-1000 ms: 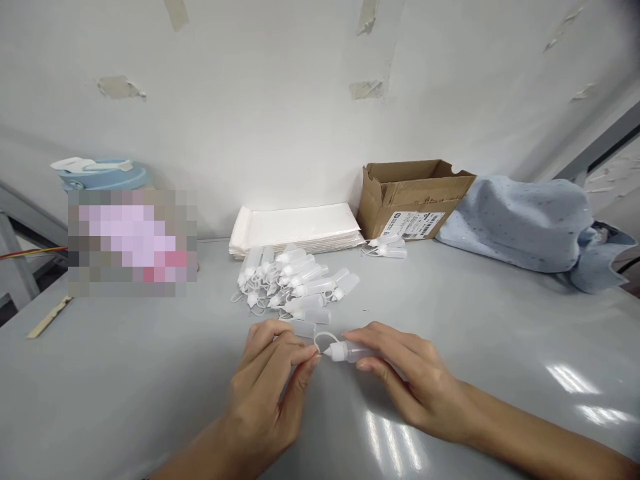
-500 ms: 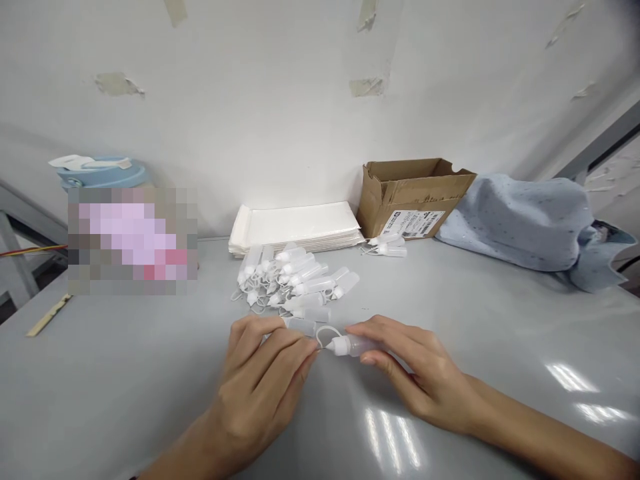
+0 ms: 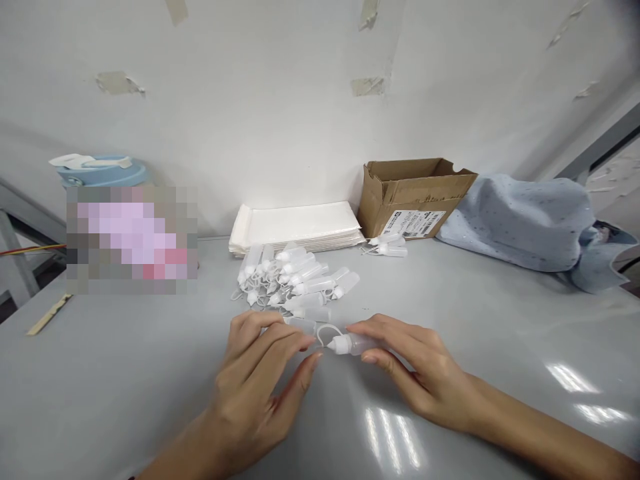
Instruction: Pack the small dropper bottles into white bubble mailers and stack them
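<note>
In my right hand [image 3: 407, 363] lies a small translucent squeeze bottle [image 3: 356, 344], pinched between thumb and fingers with its white pointed tip facing left. A thin white strap [image 3: 327, 329] loops from its neck. My left hand [image 3: 265, 380] is just left of the tip, thumb parted from the index finger and nothing gripped between them. Behind my left fingers another translucent bottle [image 3: 301, 325] lies partly hidden. Beyond both hands is a loose pile of similar bottles [image 3: 305, 273] with white caps and straps.
A stack of white padded envelopes [image 3: 300, 223] lies against the wall. To its right stands an open cardboard box [image 3: 415, 200], with a few bottles [image 3: 393, 250] at its foot. A pale blue cloth-like bundle [image 3: 520, 220] sits far right. A blurred-out object [image 3: 133, 233] is at left.
My left thumb has dropped away from the index finger, so the pinch near the bottle's tip has opened. My right hand and its bottle have barely moved.
</note>
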The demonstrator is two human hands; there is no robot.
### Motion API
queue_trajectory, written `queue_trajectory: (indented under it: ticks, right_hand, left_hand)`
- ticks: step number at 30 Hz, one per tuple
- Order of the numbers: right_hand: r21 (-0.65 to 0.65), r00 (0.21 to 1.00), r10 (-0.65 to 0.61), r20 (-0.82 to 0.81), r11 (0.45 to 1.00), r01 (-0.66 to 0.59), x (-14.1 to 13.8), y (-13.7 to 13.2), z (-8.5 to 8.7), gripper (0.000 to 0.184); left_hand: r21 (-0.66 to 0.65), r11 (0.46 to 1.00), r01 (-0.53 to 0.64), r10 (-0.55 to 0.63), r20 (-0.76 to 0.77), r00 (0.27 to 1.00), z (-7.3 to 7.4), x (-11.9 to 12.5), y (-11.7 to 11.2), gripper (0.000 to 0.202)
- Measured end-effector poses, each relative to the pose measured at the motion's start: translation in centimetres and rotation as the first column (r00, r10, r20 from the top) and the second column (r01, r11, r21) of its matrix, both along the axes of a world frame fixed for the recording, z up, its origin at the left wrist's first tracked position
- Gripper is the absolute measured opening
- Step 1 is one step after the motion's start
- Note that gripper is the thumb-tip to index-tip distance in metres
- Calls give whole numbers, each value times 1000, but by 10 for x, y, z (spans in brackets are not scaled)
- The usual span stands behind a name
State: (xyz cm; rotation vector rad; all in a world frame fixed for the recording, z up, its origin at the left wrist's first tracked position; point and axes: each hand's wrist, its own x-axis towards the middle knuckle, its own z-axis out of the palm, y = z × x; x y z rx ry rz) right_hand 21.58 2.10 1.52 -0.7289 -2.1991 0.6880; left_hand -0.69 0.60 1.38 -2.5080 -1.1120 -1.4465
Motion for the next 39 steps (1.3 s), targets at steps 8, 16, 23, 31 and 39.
queue_trajectory:
  ticks: [8, 16, 23, 31, 39]
  right_hand:
    - [16, 1000, 10, 10, 1000, -10, 0, -2, -2, 26]
    - [32, 999, 38, 11, 999, -39, -1, -1, -4, 27]
    - [22, 999, 47, 26, 999, -48, -1, -2, -5, 27]
    - [-8, 997, 51, 53, 999, -50, 0, 0, 0, 27]
    - [-17, 998, 53, 39, 998, -53, -1, 3, 4, 26]
  left_hand:
    - [0, 999, 43, -43, 1, 999, -2, 3, 0, 18]
    - [21, 995, 100, -98, -59, 993, -2, 0, 0, 20]
    - [20, 992, 123, -121, -97, 988, -4, 0, -1, 18]
    - [50, 997, 67, -59, -144, 988, -5, -3, 3, 16]
    - [32, 997, 65, -60, -137, 989, -4, -4, 4, 16]
